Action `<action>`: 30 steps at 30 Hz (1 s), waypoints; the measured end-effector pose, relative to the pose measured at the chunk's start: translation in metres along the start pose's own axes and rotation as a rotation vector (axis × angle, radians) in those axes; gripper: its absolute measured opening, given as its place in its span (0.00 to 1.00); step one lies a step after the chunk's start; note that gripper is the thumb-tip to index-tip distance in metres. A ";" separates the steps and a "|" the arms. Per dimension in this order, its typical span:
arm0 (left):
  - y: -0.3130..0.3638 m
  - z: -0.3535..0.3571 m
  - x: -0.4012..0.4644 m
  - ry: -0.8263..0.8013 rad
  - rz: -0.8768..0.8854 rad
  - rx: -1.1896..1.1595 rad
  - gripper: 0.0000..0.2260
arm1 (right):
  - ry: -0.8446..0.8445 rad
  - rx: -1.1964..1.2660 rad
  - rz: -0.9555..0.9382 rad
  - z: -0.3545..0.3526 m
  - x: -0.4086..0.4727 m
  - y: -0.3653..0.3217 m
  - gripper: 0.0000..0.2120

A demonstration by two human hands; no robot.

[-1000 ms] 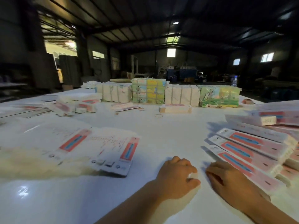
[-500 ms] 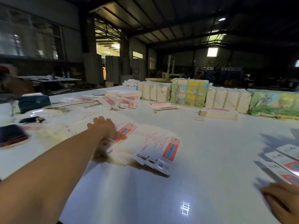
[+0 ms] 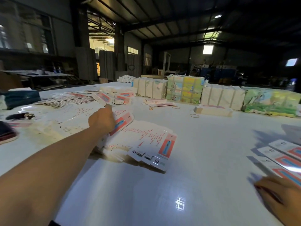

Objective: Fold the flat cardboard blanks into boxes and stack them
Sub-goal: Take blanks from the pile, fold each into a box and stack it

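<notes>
Table: I see the white table (image 3: 203,160) carrying everything, with the work spread from far left to near right
Blank piles: the flat blanks (image 3: 143,142) lie fanned in loose heaps at centre left, printed side up, each with a red panel holding a blue strip; a second heap sits just behind, under my reaching arm
Folded boxes: the finished boxes (image 3: 283,159) lie in overlapping rows at the right edge, well apart from the blanks
Left hand: my left hand (image 3: 101,120) is stretched out over the rear heap, fingers curled down onto the top blank (image 3: 123,123); I judge it is grasping that sheet by its edge, though the fingertips are hidden behind the knuckles
Right hand: my right hand (image 3: 280,198) rests flat and relaxed on the table beside the boxes, holding nothing
Step in hand: picking one blank off the heap, I judge
Doing it well: I would peel only the top sheet, lifting at the edge so those beneath do not slide with it, then bring it to the bare table in front of me where both hands can fold
Risk: the heaps are loose and glossy, so a drag could scatter them
Writing: rows of small red print cover the blanks and small round marks sit on the end flaps, all too blurred to read; I can make out no brand
</notes>
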State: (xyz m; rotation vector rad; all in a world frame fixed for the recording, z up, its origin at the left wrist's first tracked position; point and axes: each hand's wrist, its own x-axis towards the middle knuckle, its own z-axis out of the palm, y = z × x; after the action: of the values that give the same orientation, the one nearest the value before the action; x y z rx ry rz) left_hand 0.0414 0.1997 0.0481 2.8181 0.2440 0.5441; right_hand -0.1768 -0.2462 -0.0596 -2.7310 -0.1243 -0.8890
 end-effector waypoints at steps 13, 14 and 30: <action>0.033 -0.053 0.005 -0.035 0.084 -0.434 0.02 | 0.030 -0.220 -0.113 -0.030 0.005 -0.028 0.17; 0.052 -0.058 -0.004 -0.100 0.146 -0.531 0.01 | -0.006 -0.193 -0.081 -0.032 0.004 -0.030 0.11; 0.186 0.054 -0.168 -0.575 0.797 -0.745 0.08 | 0.160 1.154 0.725 -0.052 0.003 -0.024 0.16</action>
State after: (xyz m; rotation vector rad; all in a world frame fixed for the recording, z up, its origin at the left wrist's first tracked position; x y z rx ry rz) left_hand -0.0703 -0.0252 -0.0044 2.0961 -0.9989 -0.0783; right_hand -0.2081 -0.2378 -0.0121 -1.4408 0.2850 -0.5316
